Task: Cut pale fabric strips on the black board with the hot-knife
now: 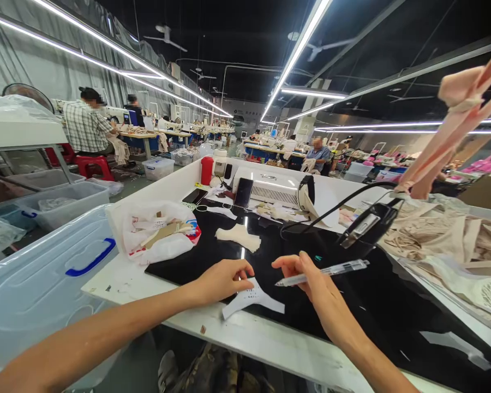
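Observation:
Near the front edge of the black tabletop [294, 262] lies a white paper piece [254, 298] with small writing on it. My left hand [229, 279] is at its upper left, thumb and fingertips curled together at the paper's top. To the right, my right hand [306, 275] has a clear pen [343, 267] between its fingers, the tip pointing left above the tabletop. Beyond both hands, a cream fabric piece [239, 237] rests on the black surface. Another white paper piece [454, 345] lies at the far right front.
A plastic bag of scraps [159, 232] sits at the left. Behind stand a phone [243, 192], a white machine [270, 185] and a red container [207, 170]. Beige fabric [437, 229] is heaped at the right, beside a black clip-like object [366, 222]. Other people sit at distant tables.

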